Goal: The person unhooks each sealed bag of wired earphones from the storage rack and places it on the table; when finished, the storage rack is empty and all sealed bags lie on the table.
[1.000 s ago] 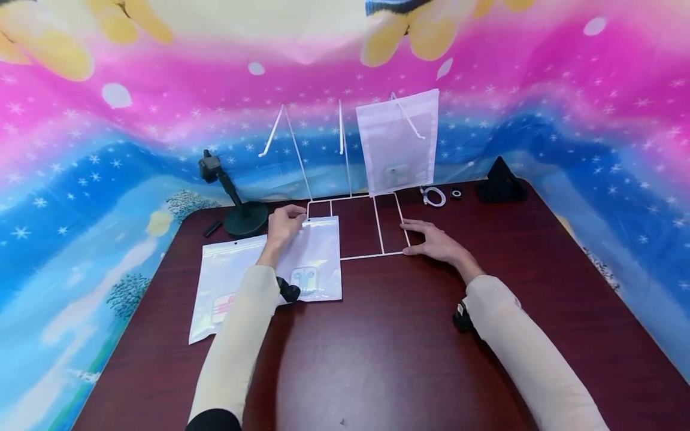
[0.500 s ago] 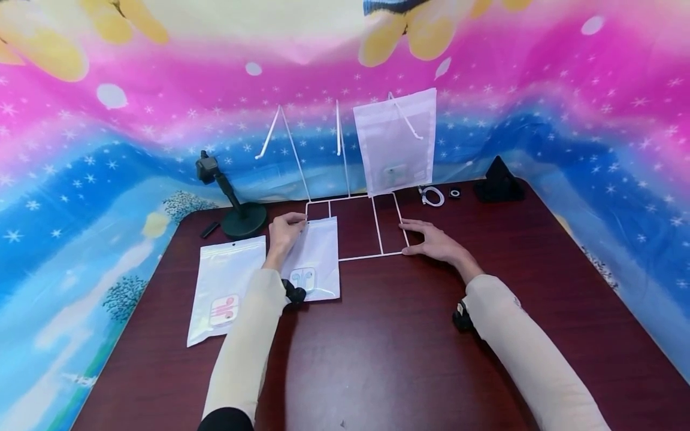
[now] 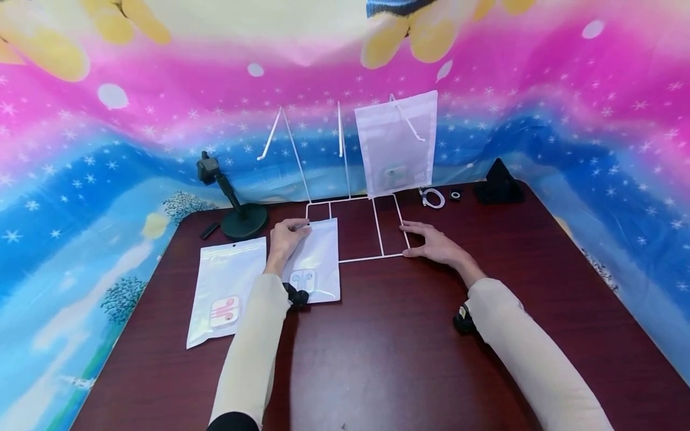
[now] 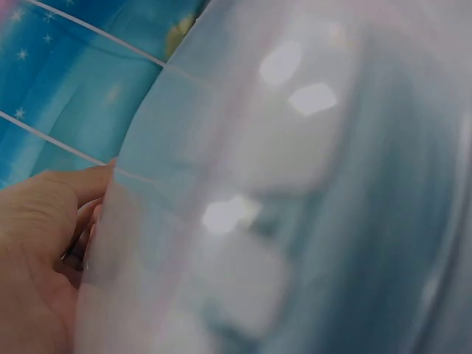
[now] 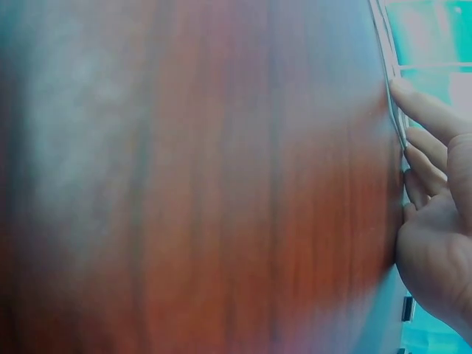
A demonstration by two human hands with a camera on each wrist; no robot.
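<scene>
My left hand [image 3: 287, 234] pinches the top edge of a white plastic bag [image 3: 319, 260] with white earphones printed near its bottom; the bag lies flat on the table. In the left wrist view the thumb [image 4: 70, 188] lies on the translucent bag [image 4: 295, 184], with the fingers curled under its edge. My right hand [image 3: 433, 242] lies flat on the table, fingers straight, its fingertips [image 5: 424, 110] against the right side of the white wire rack's base [image 3: 377, 230]. A second bag [image 3: 226, 287] with pink earphones lies to the left.
The dark wooden table [image 3: 388, 359] is backed by a colourful cloth. A frosted bag [image 3: 398, 140] hangs on the rack's right hook. A black stand [image 3: 237, 206] is at the back left, with a white cable [image 3: 433, 196] and a black object [image 3: 498, 179] at the back right.
My left hand has slid the white-earphone bag to the right, off the pink-earphone bag, so the two now lie side by side. The right hand has stayed put.
</scene>
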